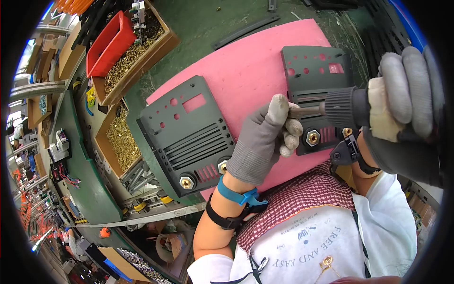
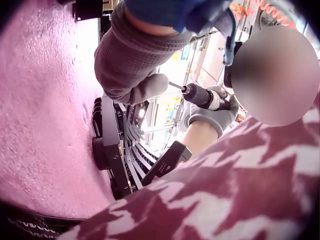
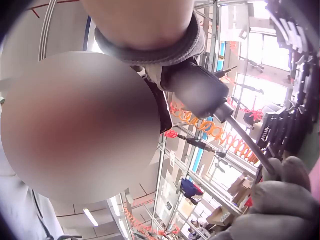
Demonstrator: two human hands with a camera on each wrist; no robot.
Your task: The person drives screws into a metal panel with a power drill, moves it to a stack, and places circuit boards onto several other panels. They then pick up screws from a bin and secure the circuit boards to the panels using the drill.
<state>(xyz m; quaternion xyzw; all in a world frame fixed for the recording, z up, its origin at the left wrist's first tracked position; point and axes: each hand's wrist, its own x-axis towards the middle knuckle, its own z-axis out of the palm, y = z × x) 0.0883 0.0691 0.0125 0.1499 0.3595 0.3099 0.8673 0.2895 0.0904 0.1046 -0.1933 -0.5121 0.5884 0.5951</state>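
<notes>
In the head view my gloved right hand (image 1: 414, 94) grips a power screwdriver (image 1: 347, 108) with a dark ribbed chuck and a long metal bit (image 1: 309, 110), held sideways above the work. My gloved left hand (image 1: 265, 137) pinches the end of that bit between thumb and curled fingers; any small part there is hidden. The right wrist view shows the left fingertips (image 3: 285, 185) at the bit's tip. Beneath the hands is a dark metal panel (image 1: 312, 85) with brass-and-silver nut fittings (image 1: 312, 137). A second, similar panel (image 1: 189, 137) lies to the left, partly covered by the left hand.
Both panels lie on a pink foam sheet (image 1: 246, 61) over a green bench (image 1: 198, 38). At the left are a cardboard box (image 1: 158, 47) of brass parts with a red bin (image 1: 111, 45), and another box of brass pieces (image 1: 122, 137). Dark strips (image 1: 246, 32) lie behind.
</notes>
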